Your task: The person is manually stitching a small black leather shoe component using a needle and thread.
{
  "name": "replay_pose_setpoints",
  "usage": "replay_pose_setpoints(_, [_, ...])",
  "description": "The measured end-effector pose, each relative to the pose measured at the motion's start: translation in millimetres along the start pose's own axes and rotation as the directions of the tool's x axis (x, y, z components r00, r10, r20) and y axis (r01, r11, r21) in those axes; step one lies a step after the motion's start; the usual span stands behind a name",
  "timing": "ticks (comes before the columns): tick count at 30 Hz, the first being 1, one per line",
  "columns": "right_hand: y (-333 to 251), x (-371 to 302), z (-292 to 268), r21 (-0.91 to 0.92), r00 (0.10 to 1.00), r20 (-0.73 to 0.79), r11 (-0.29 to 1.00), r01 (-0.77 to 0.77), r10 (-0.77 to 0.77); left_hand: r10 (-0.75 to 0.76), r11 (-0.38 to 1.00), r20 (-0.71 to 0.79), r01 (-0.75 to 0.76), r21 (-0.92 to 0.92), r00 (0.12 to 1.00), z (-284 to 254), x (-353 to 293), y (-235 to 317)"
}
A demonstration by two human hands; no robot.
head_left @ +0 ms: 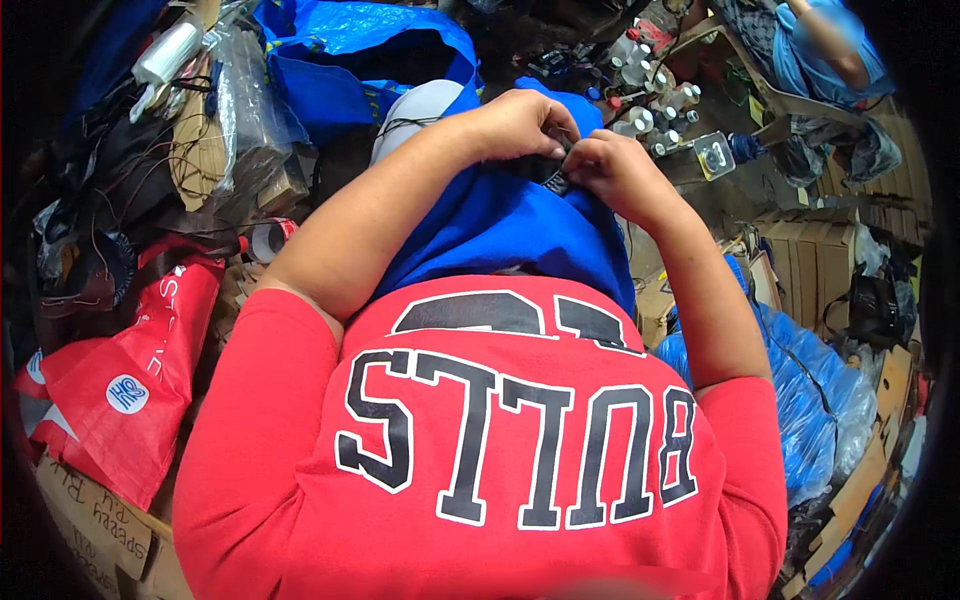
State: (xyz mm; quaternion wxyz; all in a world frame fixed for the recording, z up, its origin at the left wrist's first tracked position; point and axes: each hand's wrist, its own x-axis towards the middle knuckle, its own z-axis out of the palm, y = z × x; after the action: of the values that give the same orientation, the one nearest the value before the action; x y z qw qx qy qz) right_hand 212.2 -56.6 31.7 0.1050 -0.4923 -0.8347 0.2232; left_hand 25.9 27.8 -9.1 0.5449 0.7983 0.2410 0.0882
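Observation:
Over my lap, in blue shorts [490,225], both hands meet with their fingertips close together. My left hand [530,125] is closed, fingers bent down and thumb pressed in. My right hand [617,172] is closed too, its fingers pinched just beside the left ones. Between and below the fingertips shows a small black ridged thing [556,180], mostly hidden by the hands. Its kind cannot be made out. A grey rounded thing [415,108] lies beyond my left forearm.
A large blue bag [370,45] gapes ahead. Several plastic bottles [655,100] lie ahead right, near a clear square container [714,156]. Cardboard boxes [805,260] and a stuffed blue plastic bag [800,400] are on the right; a red bag [125,370] is on the left. Another person's arm [835,45] shows far right.

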Motion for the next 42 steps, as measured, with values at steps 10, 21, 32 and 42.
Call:
replay_pose_setpoints(10, [19.7, -27.4, 18.8, 0.337, 0.99, -0.101, 0.94, -0.058, 0.097, 0.096, 0.826, -0.494, 0.208, 0.524, 0.864, -22.1, -108.5, 0.4])
replay_pose_setpoints(21, [31.9, -12.3, 25.6, 0.678, 0.96, -0.03, -0.7, 0.224, 0.278, 0.0, 0.159, -0.384, -0.379, -0.911, 0.923, -11.2, -42.7, 4.4])
replay_pose_setpoints(32, [85.0, -98.3, 13.7, 0.675, 0.758, 0.134, 0.501, -0.541, 0.638, -0.306, 0.947, -0.466, 0.317, -0.058, 0.83, -77.1, -133.0, -10.7])
replay_pose_setpoints(42, [-0.2, 43.3, -24.9, 0.252, 0.936, 0.198, 0.907, -0.337, 0.293, 0.123, 0.884, -0.213, -0.01, 0.467, 0.969, 10.1, -72.8, 25.7])
